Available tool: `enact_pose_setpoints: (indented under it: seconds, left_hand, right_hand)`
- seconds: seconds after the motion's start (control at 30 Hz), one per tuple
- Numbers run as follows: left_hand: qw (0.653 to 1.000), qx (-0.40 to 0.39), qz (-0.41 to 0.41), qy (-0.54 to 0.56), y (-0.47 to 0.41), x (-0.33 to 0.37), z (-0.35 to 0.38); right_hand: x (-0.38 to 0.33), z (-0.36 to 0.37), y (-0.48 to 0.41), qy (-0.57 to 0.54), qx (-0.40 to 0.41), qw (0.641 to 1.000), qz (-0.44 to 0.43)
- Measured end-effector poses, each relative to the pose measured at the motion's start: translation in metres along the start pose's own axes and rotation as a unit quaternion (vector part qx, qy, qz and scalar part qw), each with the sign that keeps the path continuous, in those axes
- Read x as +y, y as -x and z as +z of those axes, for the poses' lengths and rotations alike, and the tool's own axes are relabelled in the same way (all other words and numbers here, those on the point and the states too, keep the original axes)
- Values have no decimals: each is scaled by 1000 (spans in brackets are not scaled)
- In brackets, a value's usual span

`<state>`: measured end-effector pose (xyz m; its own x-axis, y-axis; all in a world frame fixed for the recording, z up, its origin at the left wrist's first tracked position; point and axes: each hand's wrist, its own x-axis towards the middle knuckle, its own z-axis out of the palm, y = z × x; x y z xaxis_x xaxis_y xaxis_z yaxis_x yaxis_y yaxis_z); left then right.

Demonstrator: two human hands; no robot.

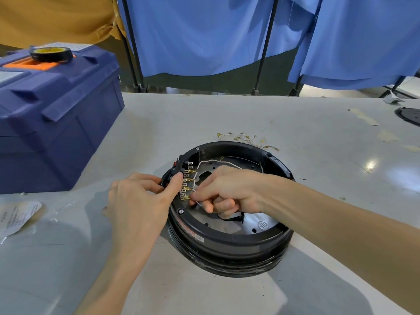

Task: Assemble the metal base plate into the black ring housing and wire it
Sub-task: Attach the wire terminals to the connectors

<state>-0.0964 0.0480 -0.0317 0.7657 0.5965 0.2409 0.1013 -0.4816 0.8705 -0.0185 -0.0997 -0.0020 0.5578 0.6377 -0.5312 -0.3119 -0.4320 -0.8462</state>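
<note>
Black ring housing (227,244) on a desk (295,114), two hands at its terminals

The black ring housing lies flat near the middle of the pale grey desk, open side up. The metal base plate (256,221) sits inside it, silver and round, with small holes. Along the housing's inner left edge runs a row of brass terminals (185,185).

The left hand (136,201) grips the housing's left rim: the thumb presses on the black connector block beside the terminals and the fingers curl round the outside. The right hand (227,189) reaches in over the plate with fingers curled, thumb and forefinger pinching the end of a thin white wire (211,162) just beside the lowest terminals. The wire loops across the far part of the plate.

Just behind the housing lies a small scatter of loose brass connectors (245,138). At the left stands a blue toolbox (56,133) with a roll of black tape (51,54) on its lid. A clear plastic bag (18,214) lies at the near left edge. Blue curtains (204,35) hang behind the desk.
</note>
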Motion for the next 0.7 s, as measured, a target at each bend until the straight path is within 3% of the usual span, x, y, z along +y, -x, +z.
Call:
enact_pose_setpoints:
  seconds: [0.47,0.7]
  left_hand:
    - [1000,-1,-6,10,1,-1,3]
    - [999,5,-27,44,2,0,7]
  right_hand:
    - [-2,7,0,41,44,998,-6]
    - [-3,19,-3,-41,91,995,26]
